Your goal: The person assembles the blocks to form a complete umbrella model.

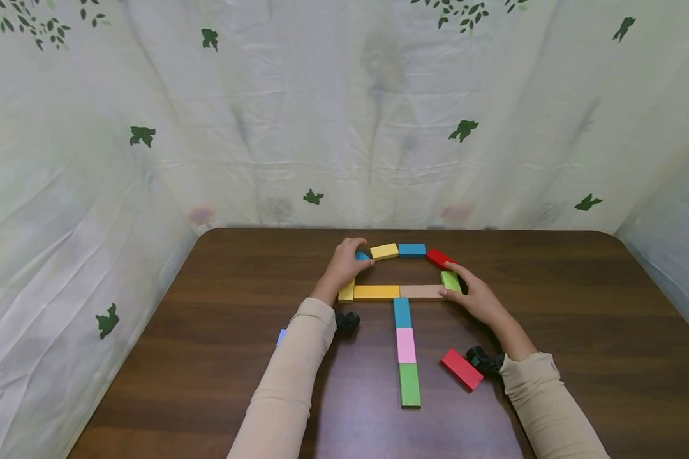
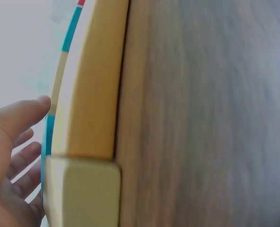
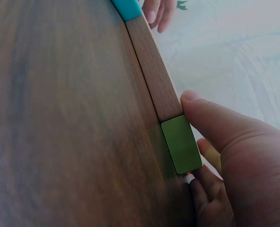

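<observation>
Wooden blocks make a closed outline with a stem on the table. My left hand (image 1: 340, 268) is at its upper left corner, thumb and fingers either side of a blue block (image 1: 362, 255). Below that hand stands a pale yellow block (image 1: 346, 292), its end large in the left wrist view. At the right corner my right hand (image 1: 478, 298) spans a light green block (image 1: 451, 282). Its thumb lies by the light brown block (image 3: 154, 71), and its fingers reach toward the red block (image 1: 438, 257). A yellow block (image 1: 384, 251) and another blue block (image 1: 411, 250) continue the top.
A deep yellow block (image 1: 376, 292) forms part of the base. The stem has a teal block (image 1: 402, 313), a pink block (image 1: 405, 345) and a green block (image 1: 410, 385). A loose red block (image 1: 462, 370) lies near the right sleeve; a blue piece (image 1: 281, 336) shows beside the left sleeve.
</observation>
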A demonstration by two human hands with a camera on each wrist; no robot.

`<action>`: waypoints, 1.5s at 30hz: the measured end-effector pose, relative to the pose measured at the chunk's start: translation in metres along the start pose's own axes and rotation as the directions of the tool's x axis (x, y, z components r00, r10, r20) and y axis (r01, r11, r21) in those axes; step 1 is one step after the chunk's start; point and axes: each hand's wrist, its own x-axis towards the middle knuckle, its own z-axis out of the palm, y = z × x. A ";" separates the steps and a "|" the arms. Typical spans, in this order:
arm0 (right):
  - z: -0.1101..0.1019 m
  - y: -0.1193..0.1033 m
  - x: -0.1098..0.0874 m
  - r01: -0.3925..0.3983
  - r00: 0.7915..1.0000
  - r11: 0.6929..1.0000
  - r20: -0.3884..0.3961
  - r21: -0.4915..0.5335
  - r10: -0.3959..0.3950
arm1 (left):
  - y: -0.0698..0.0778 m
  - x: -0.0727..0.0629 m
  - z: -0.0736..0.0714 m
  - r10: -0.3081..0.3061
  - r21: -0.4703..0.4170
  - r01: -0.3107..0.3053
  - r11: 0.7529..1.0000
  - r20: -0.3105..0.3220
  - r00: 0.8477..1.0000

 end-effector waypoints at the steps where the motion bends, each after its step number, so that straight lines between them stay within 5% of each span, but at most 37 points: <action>1: 0.000 0.000 0.000 0.000 1.000 1.000 0.000 0.000 0.000 | -0.002 -0.001 -0.001 0.000 -0.010 0.000 1.000 0.008 1.000; 12: -0.001 -0.001 0.000 0.001 1.000 1.000 -0.008 -0.014 -0.001 | -0.010 -0.005 -0.008 -0.043 -0.037 0.045 0.998 0.052 0.998; 31: 0.000 0.002 0.002 0.004 1.000 1.000 -0.014 -0.022 -0.005 | -0.014 -0.004 -0.003 0.028 -0.049 -0.027 0.998 0.021 0.999; 45: 0.000 -0.001 0.001 -0.005 1.000 1.000 -0.007 -0.016 0.005 | -0.024 -0.026 -0.033 0.039 -0.095 -0.034 0.995 0.050 0.998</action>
